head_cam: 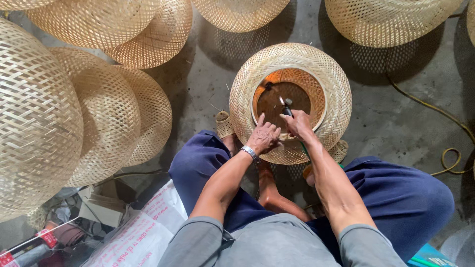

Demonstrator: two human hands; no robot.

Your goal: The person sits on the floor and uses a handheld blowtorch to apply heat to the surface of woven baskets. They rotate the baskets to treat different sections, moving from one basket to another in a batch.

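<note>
A round woven bamboo lampshade [326,84] stands on the concrete floor between my knees, its circular opening facing up with an orange glow inside. My left hand [263,137] rests on the near rim of the opening, fingers curled, a metal watch on the wrist. My right hand [299,123] grips a small dark tool [287,105] with a green handle, its tip pointing into the opening. My bare foot braces the shade from below.
Several more woven bamboo shades lie around: a large one [34,123] at left, stacked ones [118,113] beside it, others along the top edge. A yellow cable [448,158] curls at right. White printed bags [143,232] and clutter lie at lower left.
</note>
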